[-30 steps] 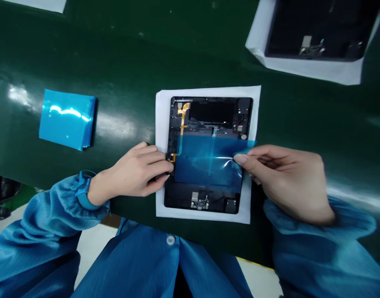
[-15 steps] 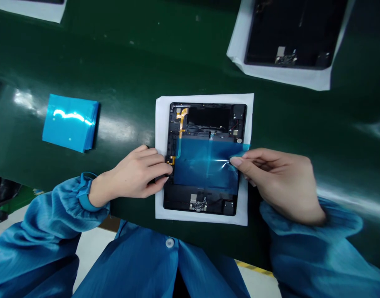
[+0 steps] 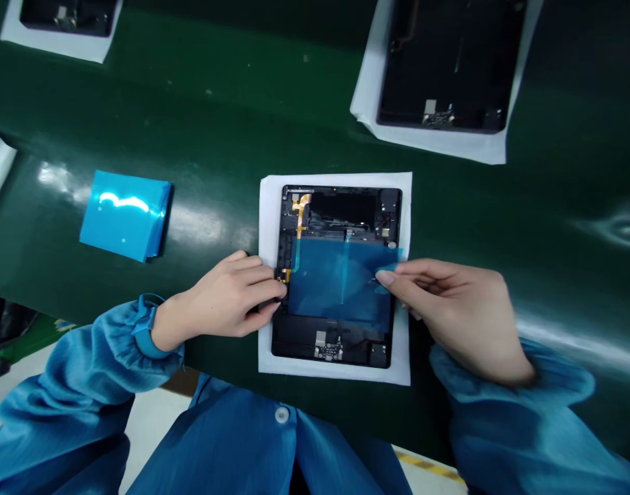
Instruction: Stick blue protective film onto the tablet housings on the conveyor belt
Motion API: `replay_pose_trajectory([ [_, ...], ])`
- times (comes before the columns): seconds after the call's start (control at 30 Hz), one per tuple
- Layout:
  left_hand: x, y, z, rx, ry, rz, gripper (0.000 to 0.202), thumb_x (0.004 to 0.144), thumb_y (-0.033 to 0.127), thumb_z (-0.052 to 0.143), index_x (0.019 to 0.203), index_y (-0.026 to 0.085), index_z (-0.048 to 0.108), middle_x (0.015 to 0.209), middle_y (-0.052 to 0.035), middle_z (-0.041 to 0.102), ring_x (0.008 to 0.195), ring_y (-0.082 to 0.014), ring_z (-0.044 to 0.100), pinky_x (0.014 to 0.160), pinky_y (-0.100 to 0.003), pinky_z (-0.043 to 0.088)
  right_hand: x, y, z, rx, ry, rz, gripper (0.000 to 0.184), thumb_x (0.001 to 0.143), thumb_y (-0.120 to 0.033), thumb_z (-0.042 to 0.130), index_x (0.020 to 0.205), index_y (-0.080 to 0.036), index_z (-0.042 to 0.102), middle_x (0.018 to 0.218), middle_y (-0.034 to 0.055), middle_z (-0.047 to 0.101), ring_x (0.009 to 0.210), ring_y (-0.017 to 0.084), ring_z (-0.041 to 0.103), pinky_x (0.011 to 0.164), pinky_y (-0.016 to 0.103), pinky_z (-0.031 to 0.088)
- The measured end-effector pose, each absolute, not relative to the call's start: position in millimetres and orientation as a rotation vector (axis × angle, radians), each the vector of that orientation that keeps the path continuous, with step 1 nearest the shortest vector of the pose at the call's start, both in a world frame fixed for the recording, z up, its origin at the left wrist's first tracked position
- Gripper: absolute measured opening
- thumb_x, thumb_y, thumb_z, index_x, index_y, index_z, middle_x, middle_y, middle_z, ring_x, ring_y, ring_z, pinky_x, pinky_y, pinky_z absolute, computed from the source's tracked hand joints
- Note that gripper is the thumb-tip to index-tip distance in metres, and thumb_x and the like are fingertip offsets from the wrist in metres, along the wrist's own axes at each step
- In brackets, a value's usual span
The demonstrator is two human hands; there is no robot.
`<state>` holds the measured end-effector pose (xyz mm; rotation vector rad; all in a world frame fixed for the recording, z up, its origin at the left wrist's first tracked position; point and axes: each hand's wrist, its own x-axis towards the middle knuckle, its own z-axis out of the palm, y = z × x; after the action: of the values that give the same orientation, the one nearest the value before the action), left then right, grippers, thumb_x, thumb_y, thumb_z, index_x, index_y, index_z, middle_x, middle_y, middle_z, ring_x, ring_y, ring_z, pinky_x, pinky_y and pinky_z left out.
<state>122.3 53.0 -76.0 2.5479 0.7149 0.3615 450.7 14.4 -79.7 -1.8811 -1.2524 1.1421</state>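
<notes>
1. At a green workbench point(image 3: 216, 117), we are working over an opened tablet shell point(image 3: 299, 335), which is lying flat on a white paper sheet point(image 3: 268, 213) directly in front of us.

2. With our right hand point(image 3: 448, 302), we are pinching a translucent blue film point(image 3: 319, 285) between thumb and forefinger, near the top of its right edge.

3. The film is covering the middle of the shell, and its upper right corner is jutting just past the shell's right side.

4. We are keeping our left hand point(image 3: 229, 292) at the shell's left edge, fingers curling inward; we cannot tell whether the fingertips are gripping that edge or only resting there.

5. An orange ribbon cable point(image 3: 301, 216) is running down the shell's left side, while a small circuit board point(image 3: 329, 351) is sitting near the bottom.

6. Well to the left, a stack of blue film sheets point(image 3: 123, 218) is catching the light.

7. Beyond our hands, a second tablet point(image 3: 448, 62) at upper right and a third tablet point(image 3: 72, 19) at upper left are lying on white sheets of their own.
</notes>
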Motion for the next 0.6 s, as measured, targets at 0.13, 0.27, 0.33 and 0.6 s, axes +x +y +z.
replay_pose_trajectory([
  [0.13, 122.2, 52.7, -75.8, 2.554, 0.721, 0.365, 0.013, 0.108, 0.024, 0.058, 0.105, 0.021, 0.070, 0.093, -0.0007, 0.074, 0.083, -0.0179, 0.061, 0.075, -0.036, 0.043, 452.1, 14.0, -81.8, -1.881, -1.261, 1.149, 0.029, 0.077, -0.052, 0.093, 0.087, -0.026, 0.087, 0.076, 0.0031, 0.081, 0.065, 0.019, 0.076, 0.061, 0.030, 0.065],
  [0.27, 122.1, 52.7, -76.9, 2.559, 0.716, 0.393, 0.011, 0.107, 0.024, 0.059, 0.105, 0.021, 0.070, 0.092, -0.0001, 0.073, 0.082, -0.0178, 0.060, 0.074, -0.036, 0.043, 452.8, 14.3, -84.0, -1.864, -1.283, 1.154, 0.030, 0.079, -0.053, 0.092, 0.089, -0.026, 0.087, 0.078, 0.0034, 0.082, 0.068, 0.020, 0.078, 0.063, 0.030, 0.067],
  [0.33, 122.3, 52.8, -77.3, 2.563, 0.715, 0.412, 0.011, 0.107, 0.023, 0.060, 0.105, 0.021, 0.070, 0.091, -0.0001, 0.072, 0.081, -0.0180, 0.059, 0.073, -0.037, 0.043, 453.0, 14.5, -84.8, -1.854, -1.297, 1.151, 0.031, 0.080, -0.054, 0.092, 0.089, -0.025, 0.086, 0.079, 0.0035, 0.082, 0.069, 0.020, 0.079, 0.063, 0.030, 0.067],
  [0.6, 122.7, 54.0, -72.4, 2.546, 0.731, 0.358, 0.012, 0.105, 0.021, 0.061, 0.105, 0.020, 0.073, 0.092, -0.0028, 0.075, 0.082, -0.0189, 0.063, 0.073, -0.037, 0.043, 448.9, 17.1, -81.9, -1.839, -1.265, 1.160, 0.035, 0.076, -0.054, 0.095, 0.086, -0.023, 0.085, 0.079, 0.0047, 0.082, 0.068, 0.022, 0.078, 0.063, 0.034, 0.067],
])
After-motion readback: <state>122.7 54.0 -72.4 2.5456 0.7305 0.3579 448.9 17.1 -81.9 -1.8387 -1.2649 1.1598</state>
